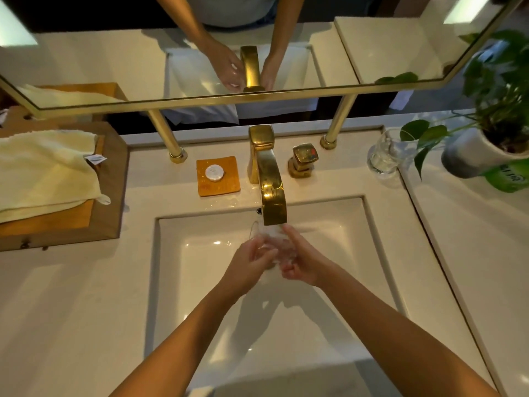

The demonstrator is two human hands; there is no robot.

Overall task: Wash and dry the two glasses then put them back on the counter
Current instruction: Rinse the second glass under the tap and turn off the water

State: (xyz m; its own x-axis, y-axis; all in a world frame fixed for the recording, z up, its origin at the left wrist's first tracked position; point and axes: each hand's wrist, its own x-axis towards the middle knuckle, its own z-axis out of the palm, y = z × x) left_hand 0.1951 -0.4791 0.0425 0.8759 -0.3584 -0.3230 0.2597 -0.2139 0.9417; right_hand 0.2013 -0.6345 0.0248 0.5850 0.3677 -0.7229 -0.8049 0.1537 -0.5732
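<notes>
Slip risk first: wet glass [270, 245] gripped by wet fingers, hard sink basin [343, 239] directly below both hands; likely to chip or crack if dropped. Held close under the gold faucet [272, 196] spout, just above the hands; could knock the rim on metal if lifted carelessly. Splash from what looks like running water onto the counter [71, 296] either side of the hands also possible. Second glass [385, 156] well off to the right of the right hand and beyond it, just beside plant leaves [423, 136]; could snag a leaf or tip over under a wet reach. Towel [43, 173] far out to the left of the left hand, on a wooden tray; drips across the counter likely on the way there.

Left hand [249, 262]: fingers curled round the glass from the left, gripping. Right hand [300, 262]: fingers curled against the right side of the same glass, seemingly rubbing; exact contact blurred by water. Glass between both hands, tilted, rim toward the spout, over the basin; not yet dried, not on the counter.
</notes>
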